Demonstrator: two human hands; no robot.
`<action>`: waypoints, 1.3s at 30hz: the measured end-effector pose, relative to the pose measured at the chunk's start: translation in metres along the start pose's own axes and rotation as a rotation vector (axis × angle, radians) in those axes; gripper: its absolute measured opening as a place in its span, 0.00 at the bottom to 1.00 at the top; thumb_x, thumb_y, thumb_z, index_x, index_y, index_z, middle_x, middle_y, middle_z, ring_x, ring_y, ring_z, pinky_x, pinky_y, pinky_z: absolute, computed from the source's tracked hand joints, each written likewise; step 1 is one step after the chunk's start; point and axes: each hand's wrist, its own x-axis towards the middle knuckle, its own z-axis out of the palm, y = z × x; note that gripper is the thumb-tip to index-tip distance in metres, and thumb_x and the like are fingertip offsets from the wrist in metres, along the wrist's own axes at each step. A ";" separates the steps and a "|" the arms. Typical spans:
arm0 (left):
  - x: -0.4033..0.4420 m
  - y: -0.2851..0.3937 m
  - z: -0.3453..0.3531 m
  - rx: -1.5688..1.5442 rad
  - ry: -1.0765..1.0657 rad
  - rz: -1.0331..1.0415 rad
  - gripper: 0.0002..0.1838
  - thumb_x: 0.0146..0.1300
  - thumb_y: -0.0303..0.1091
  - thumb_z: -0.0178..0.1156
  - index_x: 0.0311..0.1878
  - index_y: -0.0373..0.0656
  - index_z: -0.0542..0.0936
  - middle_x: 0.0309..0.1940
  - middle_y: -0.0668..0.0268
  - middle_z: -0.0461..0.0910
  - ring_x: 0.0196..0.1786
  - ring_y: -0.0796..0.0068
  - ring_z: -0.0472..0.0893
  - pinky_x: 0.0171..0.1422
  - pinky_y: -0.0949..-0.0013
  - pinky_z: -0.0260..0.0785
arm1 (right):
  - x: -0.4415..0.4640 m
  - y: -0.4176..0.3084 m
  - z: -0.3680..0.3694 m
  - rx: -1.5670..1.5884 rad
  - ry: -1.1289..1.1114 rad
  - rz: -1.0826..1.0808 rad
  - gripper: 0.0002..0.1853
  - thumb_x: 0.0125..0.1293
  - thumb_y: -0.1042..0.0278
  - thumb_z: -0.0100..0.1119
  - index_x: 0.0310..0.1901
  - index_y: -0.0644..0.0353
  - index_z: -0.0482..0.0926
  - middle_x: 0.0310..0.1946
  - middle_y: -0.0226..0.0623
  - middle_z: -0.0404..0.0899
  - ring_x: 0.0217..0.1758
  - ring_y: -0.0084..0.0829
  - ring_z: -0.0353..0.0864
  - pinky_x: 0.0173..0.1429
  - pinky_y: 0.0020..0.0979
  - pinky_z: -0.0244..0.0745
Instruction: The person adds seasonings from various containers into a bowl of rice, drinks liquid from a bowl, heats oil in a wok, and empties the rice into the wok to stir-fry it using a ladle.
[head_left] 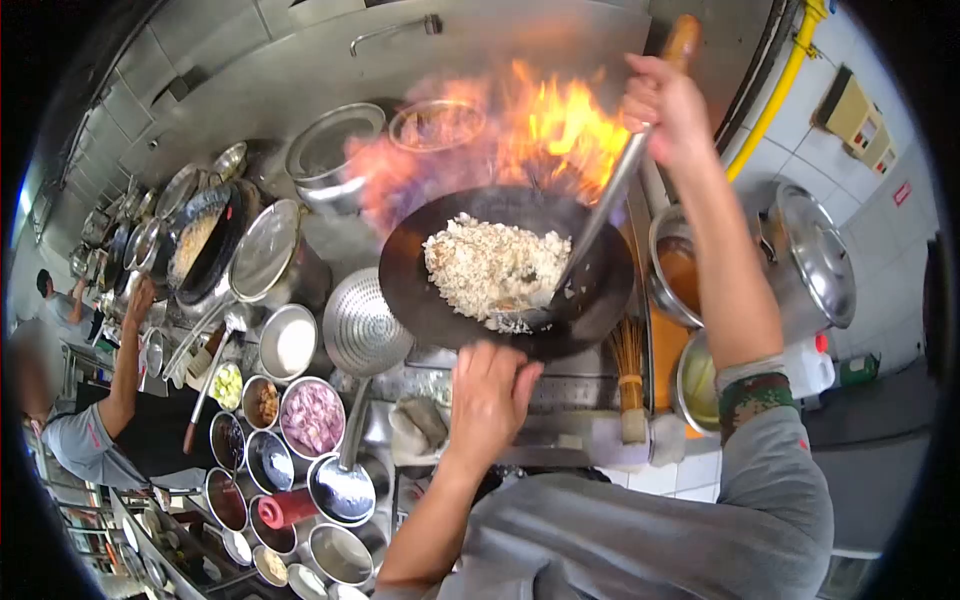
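A dark wok (pixel 600 290) sits on the stove, tilted toward me, with white fried rice (pixel 490 260) heaped in its left half. My right hand (pixel 668 110) is wrapped high around the steel shaft of a wok ladle (pixel 612 195), whose wooden end sticks up above my fist. The ladle's head reaches down into the rice and is partly covered by it. At the wok's near rim, my left hand (pixel 490 395) is closed with its fingers curled over the edge; the fingertips are partly hidden. Tall orange flames (pixel 565 120) rise behind the wok.
Left of the wok lie a perforated strainer (pixel 365 320) and a folded cloth (pixel 418 425). Several ingredient bowls, one with chopped onion (pixel 312 415), crowd the left. A bamboo brush (pixel 630 385) and steel pots (pixel 810 250) stand right. Another person (pixel 90 430) works at the far left.
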 end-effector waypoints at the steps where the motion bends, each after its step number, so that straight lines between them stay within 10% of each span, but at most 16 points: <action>1: 0.003 -0.003 0.008 -0.042 0.028 -0.020 0.09 0.57 0.28 0.68 0.37 0.39 0.77 0.33 0.56 0.74 0.39 0.50 0.72 0.45 0.53 0.64 | -0.001 0.010 0.010 -0.039 0.027 -0.028 0.18 0.69 0.67 0.56 0.23 0.49 0.62 0.11 0.19 0.53 0.10 0.17 0.52 0.16 0.26 0.51; 7: -0.093 -0.029 0.015 0.002 -0.134 -0.045 0.07 0.55 0.29 0.69 0.33 0.42 0.79 0.32 0.56 0.74 0.40 0.51 0.75 0.44 0.53 0.65 | -0.047 0.001 -0.001 0.029 -0.141 -0.318 0.20 0.67 0.67 0.60 0.19 0.50 0.62 0.12 0.21 0.55 0.11 0.19 0.53 0.18 0.29 0.55; 15: -0.030 -0.051 0.045 0.037 0.000 -0.029 0.08 0.59 0.32 0.67 0.36 0.42 0.78 0.35 0.57 0.74 0.43 0.51 0.74 0.45 0.53 0.65 | -0.052 0.048 0.065 -0.199 0.089 -0.218 0.18 0.66 0.65 0.63 0.22 0.50 0.64 0.12 0.22 0.55 0.11 0.19 0.56 0.18 0.28 0.56; 25: -0.006 -0.057 0.025 0.006 -0.020 -0.023 0.08 0.58 0.33 0.68 0.35 0.42 0.79 0.34 0.59 0.75 0.42 0.52 0.74 0.45 0.54 0.66 | -0.052 -0.028 0.030 -0.032 -0.336 -0.337 0.21 0.71 0.64 0.56 0.19 0.50 0.61 0.10 0.22 0.55 0.10 0.19 0.53 0.17 0.26 0.54; 29: -0.003 -0.064 0.034 0.049 -0.083 -0.039 0.11 0.58 0.34 0.68 0.42 0.42 0.80 0.39 0.59 0.76 0.47 0.54 0.75 0.48 0.55 0.66 | -0.038 0.078 0.015 -0.053 -0.077 -0.266 0.17 0.73 0.64 0.53 0.24 0.50 0.63 0.12 0.20 0.53 0.11 0.18 0.52 0.19 0.26 0.51; 39: 0.002 -0.044 0.016 0.108 -0.118 -0.034 0.17 0.59 0.37 0.69 0.48 0.40 0.80 0.44 0.57 0.78 0.50 0.54 0.76 0.51 0.55 0.66 | 0.039 0.076 0.018 0.102 -0.122 -0.127 0.17 0.66 0.67 0.61 0.25 0.51 0.62 0.13 0.22 0.55 0.11 0.20 0.54 0.17 0.29 0.53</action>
